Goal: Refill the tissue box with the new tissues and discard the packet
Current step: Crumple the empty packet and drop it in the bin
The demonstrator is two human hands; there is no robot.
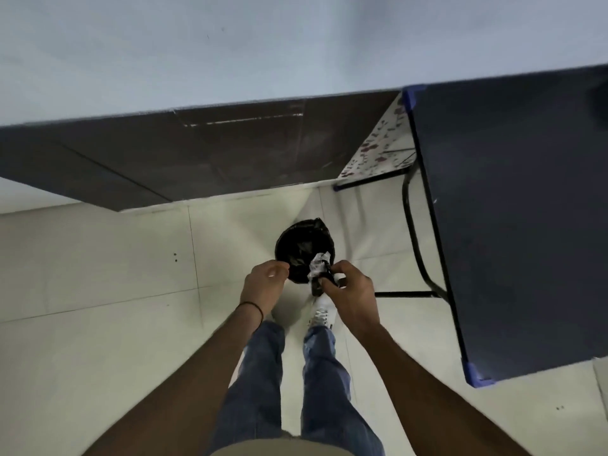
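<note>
I stand over a small round bin (296,245) lined with a black bag, on the floor near the wall. My right hand (352,291) pinches a crumpled white and black tissue packet (317,268) just above the bin's near rim. Beside it, my left hand (265,284) hovers at the bin's left edge with its fingers curled and nothing in them. The tissue box is not in view.
A dark table (513,209) with blue corner guards and black metal legs stands at the right. A dark brown skirting band (197,153) runs along the pale wall ahead. The floor is pale tile (98,274). My legs and a white shoe (324,315) are below.
</note>
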